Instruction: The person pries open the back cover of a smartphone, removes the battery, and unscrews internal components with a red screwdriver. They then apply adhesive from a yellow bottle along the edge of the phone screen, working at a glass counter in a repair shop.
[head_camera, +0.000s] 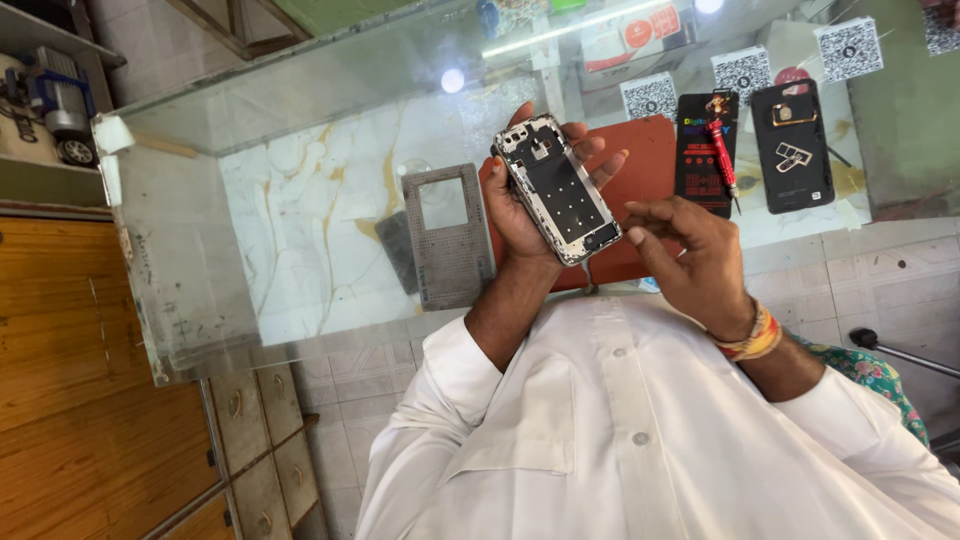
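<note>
While left hand (525, 215) clasps opened phone (558, 190) | right hand's (695, 250) grip pinched, contents unclear | red screwdriver (722, 155) nearby

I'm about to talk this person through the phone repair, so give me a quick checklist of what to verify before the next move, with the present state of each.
1. Opened phone is firmly held: ok, the left hand wraps around it, inner side up.
2. Right hand is free: cannot tell; its fingertips are pinched, perhaps on something tiny.
3. Red screwdriver is within reach: ok, it lies on a black card on the glass counter.
4. Orange mat is under the work: ok, it is directly beneath the phone.
5. Grey perforated frame is out of the way: ok, it lies apart beside the mat.
</note>
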